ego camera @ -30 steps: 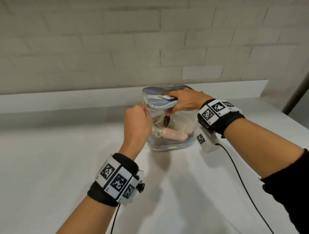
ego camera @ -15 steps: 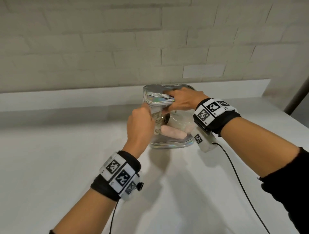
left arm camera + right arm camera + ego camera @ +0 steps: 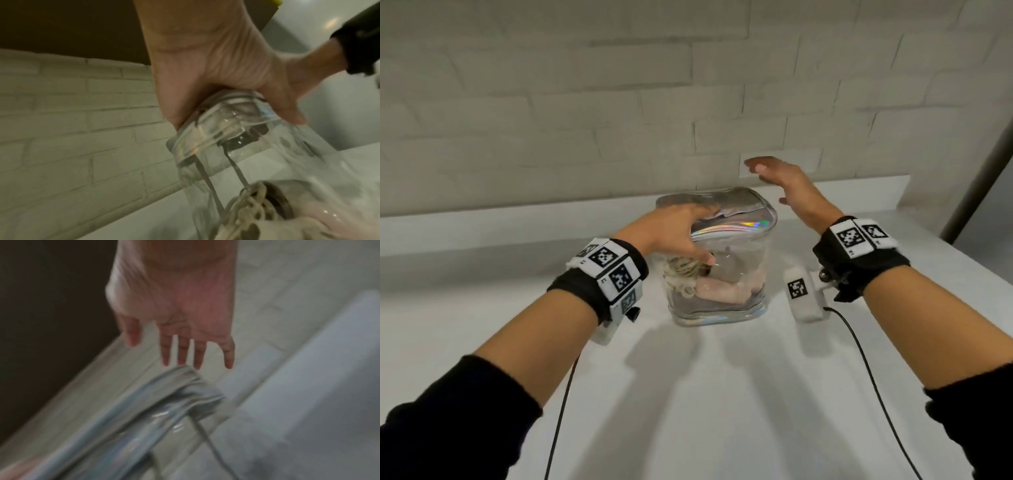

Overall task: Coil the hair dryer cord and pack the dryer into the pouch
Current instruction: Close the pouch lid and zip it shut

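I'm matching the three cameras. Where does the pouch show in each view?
Head: pouch at centre, left hand on its top.
Left wrist: lower right, under the palm.
Right wrist: bottom centre, blurred, below the open right hand.
Shared landmark: brick wall.

Most likely a plain indoor work corner staged for recording, home or studio hard to say: a smooth white countertop (image 3: 722, 394) runs up to a low white ledge (image 3: 482, 229) under a wall of white-painted brick (image 3: 585, 120). Black wristbands with printed square markers (image 3: 609, 265) and cabled cameras on both wrists suggest a data-collection setup
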{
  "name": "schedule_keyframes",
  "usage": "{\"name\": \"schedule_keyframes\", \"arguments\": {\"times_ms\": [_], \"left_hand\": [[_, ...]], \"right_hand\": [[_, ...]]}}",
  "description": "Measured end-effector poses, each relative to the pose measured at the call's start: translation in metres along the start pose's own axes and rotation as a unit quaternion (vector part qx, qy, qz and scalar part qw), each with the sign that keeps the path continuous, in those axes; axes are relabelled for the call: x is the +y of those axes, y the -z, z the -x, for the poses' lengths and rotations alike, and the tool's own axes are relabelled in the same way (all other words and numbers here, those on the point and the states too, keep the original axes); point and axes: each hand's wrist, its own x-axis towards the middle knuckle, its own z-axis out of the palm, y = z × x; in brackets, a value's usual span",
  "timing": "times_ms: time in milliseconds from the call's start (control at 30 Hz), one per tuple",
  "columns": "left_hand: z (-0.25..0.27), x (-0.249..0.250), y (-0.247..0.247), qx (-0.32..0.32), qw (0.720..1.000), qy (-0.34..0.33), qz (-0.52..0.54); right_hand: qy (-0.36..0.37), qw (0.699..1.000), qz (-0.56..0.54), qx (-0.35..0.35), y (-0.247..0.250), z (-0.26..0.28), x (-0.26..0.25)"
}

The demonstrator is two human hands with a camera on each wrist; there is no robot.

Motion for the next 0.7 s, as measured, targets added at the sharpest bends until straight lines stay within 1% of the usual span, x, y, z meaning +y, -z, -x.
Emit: {"name": "schedule_keyframes", "arguments": {"times_ms": [33,67,100,167,233,367,433,500,533,600,633,667,700], "left_hand": [[-0.002,0.0,-0.002,0.0,1.0,0.001,-0.005],[-0.003,-0.001,-0.004,0.002,1.0,-0.003,-0.011],[-0.002,-0.002,-0.005,0.002,1.0,-0.007,-0.02],[-0.003,-0.005,-0.007,-0.002,0.999,-0.009,-0.045],[-0.003,-0.007,-0.009,0.003,0.998,-0.006,-0.064],[-0.003,-0.006,-0.011,0.007,0.998,-0.002,-0.063],[-0.003,-0.006,-0.012,0.006,0.998,0.0,-0.062],[-0.003,-0.006,-0.013,0.01,0.998,-0.004,-0.061],[-0.002,-0.006,-0.013,0.012,0.998,-0.007,-0.06],[-0.001,-0.007,-0.012,0.013,0.998,-0.012,-0.056],[-0.001,-0.007,-0.012,0.013,0.998,-0.012,-0.055],[0.0,-0.006,-0.013,0.013,0.998,-0.012,-0.056],[0.001,-0.006,-0.013,0.013,0.998,-0.012,-0.057]], "right_hand": [[-0.048,0.997,-0.044,0.039,0.007,-0.005,0.006],[-0.101,0.992,-0.067,0.047,0.009,-0.012,0.018],[-0.141,0.986,-0.079,0.035,0.009,-0.02,0.03],[-0.191,0.975,-0.113,-0.001,0.001,-0.035,0.053],[-0.211,0.963,-0.16,-0.04,-0.006,-0.045,0.065],[-0.217,0.945,-0.234,-0.069,-0.008,-0.047,0.067],[-0.234,0.935,-0.261,-0.057,-0.004,-0.049,0.073],[-0.257,0.917,-0.295,-0.078,-0.003,-0.048,0.072],[-0.261,0.907,-0.315,-0.099,-0.005,-0.046,0.066],[-0.24,0.904,-0.324,-0.143,-0.009,-0.044,0.058],[-0.217,0.893,-0.342,-0.195,-0.01,-0.042,0.053],[-0.177,0.868,-0.376,-0.271,-0.014,-0.035,0.048],[-0.13,0.855,-0.386,-0.319,-0.016,-0.03,0.045]]}}
